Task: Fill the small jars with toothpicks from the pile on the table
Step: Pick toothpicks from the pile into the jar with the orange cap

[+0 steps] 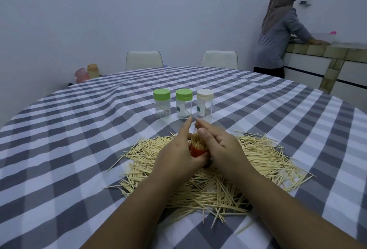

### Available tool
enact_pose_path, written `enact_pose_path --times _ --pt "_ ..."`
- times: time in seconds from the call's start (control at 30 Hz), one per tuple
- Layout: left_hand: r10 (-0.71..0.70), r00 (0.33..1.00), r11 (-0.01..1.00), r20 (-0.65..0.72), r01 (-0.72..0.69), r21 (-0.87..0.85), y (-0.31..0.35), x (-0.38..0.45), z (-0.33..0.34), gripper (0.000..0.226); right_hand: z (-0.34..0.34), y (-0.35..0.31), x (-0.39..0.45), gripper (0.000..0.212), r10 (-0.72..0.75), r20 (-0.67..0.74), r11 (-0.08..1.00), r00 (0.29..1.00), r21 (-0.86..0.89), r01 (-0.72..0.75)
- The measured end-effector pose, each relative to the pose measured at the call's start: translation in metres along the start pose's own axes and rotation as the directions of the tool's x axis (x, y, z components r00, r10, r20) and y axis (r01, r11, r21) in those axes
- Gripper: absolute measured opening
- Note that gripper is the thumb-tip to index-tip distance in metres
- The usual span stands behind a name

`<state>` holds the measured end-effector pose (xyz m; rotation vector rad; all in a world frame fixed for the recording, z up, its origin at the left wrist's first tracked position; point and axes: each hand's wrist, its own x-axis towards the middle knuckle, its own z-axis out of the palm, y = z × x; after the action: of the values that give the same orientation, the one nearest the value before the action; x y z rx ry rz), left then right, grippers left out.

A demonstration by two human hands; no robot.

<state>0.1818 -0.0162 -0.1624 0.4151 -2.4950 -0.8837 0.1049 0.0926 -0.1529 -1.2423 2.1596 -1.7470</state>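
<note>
Left hand (175, 152) gripped a small jar (198, 150) above the middle of the toothpick pile (258, 155), fingers curled round it, index finger out straight. The jar looked tipped toward the camera, red part lowest, mouth packed with toothpicks; whether that red is cap or base, can't tell. Right hand (218, 141) sat against the jar's mouth, fingers loosely bent and touching the toothpick ends; whether it pinched any, can't tell. My read: left steadied the jar, right tamped or fed sticks in, done over the pile so strays fell back.

Count: four jars. One in hand; three capped in a row toward the far edge of the tablecloth (79, 149): two green-lidded jars (161, 103) (183, 103), one white-lidded jar (205, 102), nearly empty, a stick or two each. One pile, near edge. So three likely left to fill.
</note>
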Motion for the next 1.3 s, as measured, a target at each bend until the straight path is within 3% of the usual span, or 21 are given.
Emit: enact_pose_path --times 0.1,0.17,0.4,0.5,0.57,0.63,0.7,0.77,1.03,1.3 --pt "-0.017 1.0 1.0 0.006 0.017 0.0 0.0 0.0 0.001 0.09 0.003 0.004 0.0 0.039 -0.094 0.059 0.945 0.994 -0.307 0.108" --pt "-0.017 1.0 1.0 0.003 0.017 -0.002 0.0 0.001 0.001 0.088 0.003 0.005 0.0 0.04 -0.116 0.084 0.919 0.99 -0.368 0.139" --pt "0.0 1.0 1.0 0.007 0.0 -0.008 -0.001 0.001 0.001 0.092 -0.014 -0.011 0.002 0.034 -0.009 0.083 0.99 0.997 -0.142 0.02" --pt "0.001 1.0 1.0 0.008 -0.001 0.007 -0.002 0.002 0.0 0.091 -0.035 -0.012 0.007 0.036 0.093 0.063 0.974 0.994 -0.212 -0.078" --pt "-0.001 1.0 1.0 0.011 0.001 0.019 -0.002 0.001 0.0 0.09 -0.05 -0.01 0.009 0.045 0.208 0.092 0.883 0.974 -0.446 -0.147" --pt "-0.001 1.0 1.0 0.017 0.0 0.027 -0.001 0.001 0.0 0.09 -0.059 -0.006 0.007 0.052 0.36 0.123 0.689 0.925 -0.703 -0.175" --pt "-0.001 1.0 0.999 0.019 0.001 0.033 -0.001 0.001 0.0 0.09 -0.061 -0.004 0.006 0.06 0.465 0.154 0.531 0.872 -0.836 -0.136" --pt "-0.005 1.0 0.999 0.022 0.004 0.042 0.0 0.002 -0.001 0.089 -0.057 -0.004 0.004 0.064 0.52 0.178 0.456 0.835 -0.885 -0.095" --pt "-0.002 1.0 1.0 0.01 0.001 0.021 -0.001 0.001 0.0 0.09 -0.045 0.019 0.008 0.035 0.342 0.161 0.257 0.926 -0.964 0.073" --pt "-0.007 1.0 1.0 0.011 0.007 0.008 0.0 0.001 -0.001 0.09 -0.041 0.019 0.01 0.024 0.202 0.092 0.279 0.975 -0.96 0.033"
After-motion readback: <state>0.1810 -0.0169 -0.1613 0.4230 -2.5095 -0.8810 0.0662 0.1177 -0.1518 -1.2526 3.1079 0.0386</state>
